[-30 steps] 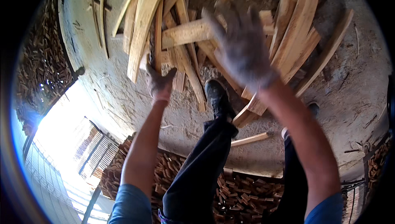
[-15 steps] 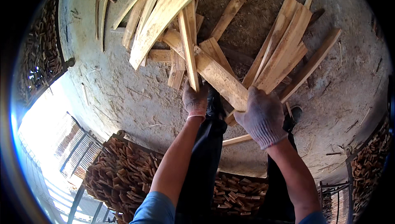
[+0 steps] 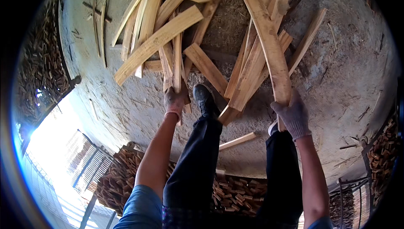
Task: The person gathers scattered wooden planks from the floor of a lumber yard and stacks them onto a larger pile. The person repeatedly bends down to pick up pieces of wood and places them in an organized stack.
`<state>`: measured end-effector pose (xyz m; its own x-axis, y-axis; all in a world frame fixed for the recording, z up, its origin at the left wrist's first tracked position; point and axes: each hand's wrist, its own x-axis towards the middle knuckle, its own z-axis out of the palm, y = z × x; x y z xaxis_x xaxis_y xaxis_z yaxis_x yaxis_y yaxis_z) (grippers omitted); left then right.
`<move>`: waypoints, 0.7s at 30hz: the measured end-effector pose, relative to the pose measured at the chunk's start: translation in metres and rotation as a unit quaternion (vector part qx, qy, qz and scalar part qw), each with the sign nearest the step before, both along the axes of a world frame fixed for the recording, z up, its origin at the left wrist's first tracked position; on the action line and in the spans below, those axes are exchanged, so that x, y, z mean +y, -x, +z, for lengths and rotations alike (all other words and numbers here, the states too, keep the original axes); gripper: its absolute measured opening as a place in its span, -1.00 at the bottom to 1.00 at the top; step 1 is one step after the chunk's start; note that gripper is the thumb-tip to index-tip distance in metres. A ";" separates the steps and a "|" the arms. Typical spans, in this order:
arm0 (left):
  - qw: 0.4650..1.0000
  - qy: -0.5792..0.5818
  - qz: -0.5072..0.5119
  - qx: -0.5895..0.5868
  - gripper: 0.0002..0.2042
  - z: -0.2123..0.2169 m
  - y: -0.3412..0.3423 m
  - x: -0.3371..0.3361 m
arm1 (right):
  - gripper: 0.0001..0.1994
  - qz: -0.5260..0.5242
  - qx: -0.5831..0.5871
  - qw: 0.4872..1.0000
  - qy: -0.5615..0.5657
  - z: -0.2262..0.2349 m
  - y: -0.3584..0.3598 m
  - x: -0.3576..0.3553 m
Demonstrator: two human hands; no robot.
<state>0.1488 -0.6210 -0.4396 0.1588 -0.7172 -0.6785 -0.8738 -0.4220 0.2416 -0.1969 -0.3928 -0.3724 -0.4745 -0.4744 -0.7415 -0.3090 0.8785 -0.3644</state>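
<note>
Plank [image 3: 269, 44] now raised in clenched right hand [image 3: 292, 113], left hand [image 3: 174, 100] apparently gripping narrow slat [image 3: 177, 63]

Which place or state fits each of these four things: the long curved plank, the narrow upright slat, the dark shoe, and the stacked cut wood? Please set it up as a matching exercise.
Things:
1. long curved plank
2. narrow upright slat
3. dark shoe
4. stacked cut wood

Places or states:
A. on the ground between the two hands
B. gripped at its lower end by the gloved right hand
C. piled along the edge of the concrete floor
D. held at its lower end by the gloved left hand

Pairs: 1-B, 2-D, 3-A, 4-C
</note>
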 end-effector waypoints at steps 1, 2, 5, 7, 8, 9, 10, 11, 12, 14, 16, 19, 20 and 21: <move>0.999 -0.015 0.037 0.034 -0.50 -0.004 0.004 0.005 | -0.14 0.033 0.032 0.998 0.038 -0.009 -0.001 0.002; 0.995 -0.031 0.073 0.067 -0.44 -0.008 0.008 0.009 | -0.10 0.071 0.036 0.994 0.069 -0.014 0.001 0.007; 0.980 0.117 0.106 0.124 -0.42 -0.028 0.019 0.024 | -0.10 0.021 0.093 0.985 0.146 -0.021 -0.010 0.012; 0.992 0.056 0.073 0.088 -0.50 -0.021 0.015 0.022 | -0.19 -0.018 0.056 0.989 0.135 -0.013 -0.017 0.020; 0.994 0.025 0.079 0.076 -0.56 -0.016 0.008 0.017 | -0.22 -0.041 0.031 0.990 0.128 -0.008 -0.021 0.025; 0.994 -0.006 0.086 0.065 -0.61 -0.009 0.001 0.013 | -0.24 -0.062 0.005 0.991 0.122 -0.005 -0.026 0.032; 0.995 -0.008 0.043 0.084 -0.67 0.009 0.006 0.009 | -0.28 -0.058 0.001 0.991 0.124 -0.006 -0.031 0.045; 0.996 -0.049 0.022 0.068 -0.64 0.032 0.012 -0.002 | -0.28 -0.048 -0.023 0.992 0.113 0.002 -0.036 0.050; 0.998 -0.050 -0.005 0.049 -0.64 0.055 0.020 -0.007 | -0.28 -0.038 -0.048 0.993 0.102 0.012 -0.042 0.054; 0.996 -0.081 -0.006 0.028 -0.64 0.117 0.039 -0.011 | -0.29 -0.027 -0.115 0.989 0.088 0.034 -0.051 0.047; 0.985 -0.169 0.048 0.005 -0.59 0.179 0.065 0.002 | -0.30 -0.033 -0.197 0.978 0.067 0.058 -0.069 0.034; 0.967 -0.234 0.083 -0.063 -0.58 0.232 0.058 0.068 | -0.23 -0.124 -0.431 0.885 0.124 0.083 -0.104 0.013; 0.947 -0.311 0.079 -0.026 -0.57 0.254 0.084 0.079 | -0.24 -0.180 -0.537 0.818 0.101 0.090 -0.109 0.005; 0.920 -0.377 0.106 0.013 -0.55 0.288 0.099 0.099 | -0.19 -0.206 -0.540 0.806 0.128 0.099 -0.129 0.001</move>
